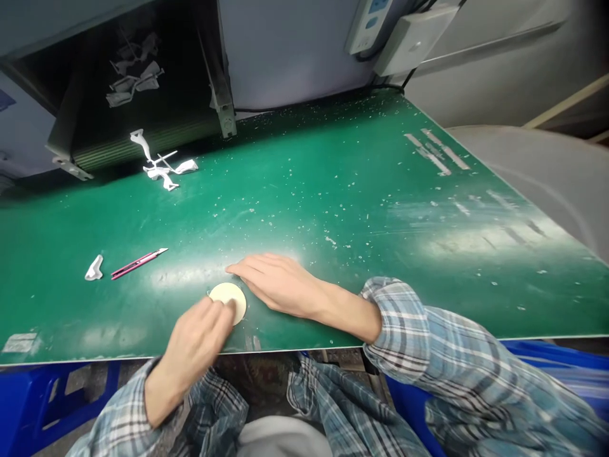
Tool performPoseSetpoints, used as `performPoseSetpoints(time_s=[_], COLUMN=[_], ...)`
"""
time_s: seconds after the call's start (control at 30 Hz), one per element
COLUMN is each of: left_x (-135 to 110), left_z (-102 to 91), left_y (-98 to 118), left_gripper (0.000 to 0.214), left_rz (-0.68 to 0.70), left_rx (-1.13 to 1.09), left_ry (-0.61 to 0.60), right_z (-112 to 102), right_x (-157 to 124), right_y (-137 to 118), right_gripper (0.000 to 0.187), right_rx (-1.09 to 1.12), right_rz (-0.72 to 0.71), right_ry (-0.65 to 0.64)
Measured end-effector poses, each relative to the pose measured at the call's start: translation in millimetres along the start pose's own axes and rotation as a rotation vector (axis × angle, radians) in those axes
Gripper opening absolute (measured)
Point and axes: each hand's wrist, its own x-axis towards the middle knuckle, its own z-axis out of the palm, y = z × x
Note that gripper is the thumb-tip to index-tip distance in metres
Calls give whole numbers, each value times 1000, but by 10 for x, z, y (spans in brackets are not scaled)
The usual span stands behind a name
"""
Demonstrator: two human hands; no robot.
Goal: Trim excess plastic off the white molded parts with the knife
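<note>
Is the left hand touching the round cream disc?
Touching: the head view shows the left hand with its fingertips lying on the round cream disc.

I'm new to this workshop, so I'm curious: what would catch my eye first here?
The broad green bench mat, flecked with white bits, fills the view. At its near edge, the left hand has its fingers on a round cream disc, with the right hand flat beside it. Farther left lie a pink utility knife and twisted white scraps.

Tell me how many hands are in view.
2: the left hand rests its fingers on a cream disc near the green mat's front edge; the right hand lies flat on the mat beside it.
</note>
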Motion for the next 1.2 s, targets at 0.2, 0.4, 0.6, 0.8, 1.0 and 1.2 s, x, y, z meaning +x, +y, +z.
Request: performPoseSetpoints(time_s=[0.2,0.4,0.6,0.8,1.0,1.2], left_x=[59,86,81,96,117,129], left_z=[14,30,43,85,97,69], left_y=[-18,-21,-24,-10,-1,-4], left_gripper=[14,14,15,18,16,16], left_rz=[-35,-28,-37,-14,-16,-27], left_rx=[27,24,29,8,30,30], left_ry=[-10,-13,-24,-21,0,12], right_z=[-25,-21,-42,-81,-44,-23], right_x=[9,17,29,33,26,25], right_y=[-4,10,9,6,5,14], right_gripper=[36,36,35,37,37,37], right_rx=[2,24,8,-3,18,39], right_rz=[35,53,67,74,47,15], right_ry=[-3,7,0,8,34,74])
